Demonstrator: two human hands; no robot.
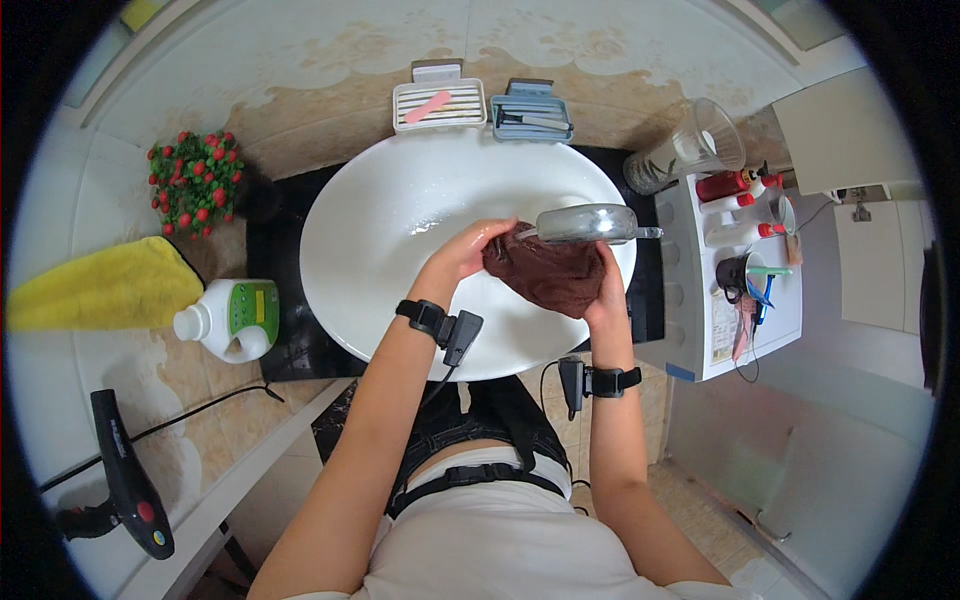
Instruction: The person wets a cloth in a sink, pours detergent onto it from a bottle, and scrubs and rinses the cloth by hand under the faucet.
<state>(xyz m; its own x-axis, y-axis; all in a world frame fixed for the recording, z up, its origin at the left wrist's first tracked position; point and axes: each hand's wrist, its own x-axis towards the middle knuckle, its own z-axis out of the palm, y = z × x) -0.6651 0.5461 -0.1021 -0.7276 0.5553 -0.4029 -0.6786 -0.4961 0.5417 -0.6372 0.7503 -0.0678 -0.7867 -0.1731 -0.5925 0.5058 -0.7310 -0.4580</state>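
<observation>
A wet, dark brown cloth [548,272] is stretched between my two hands over the white oval washbasin [345,250]. At its upper left edge, my left hand [468,252] is closed on it. My right hand [607,292] grips the right end, with part of its fingers hidden behind the cloth and the tap. The chrome tap [588,223] reaches in from the right above the cloth, and what looks like water runs from its spout onto the fabric. Drops glisten on the basin's inner wall.
Left of the basin stand a white-and-green detergent bottle [238,318], a yellow towel [110,285] and a red-flowered plant [196,183]. A black hair dryer [130,480] lies lower left. Behind are two soap racks [440,103]. Bottles and a black mug [735,277] crowd the white cabinet at right.
</observation>
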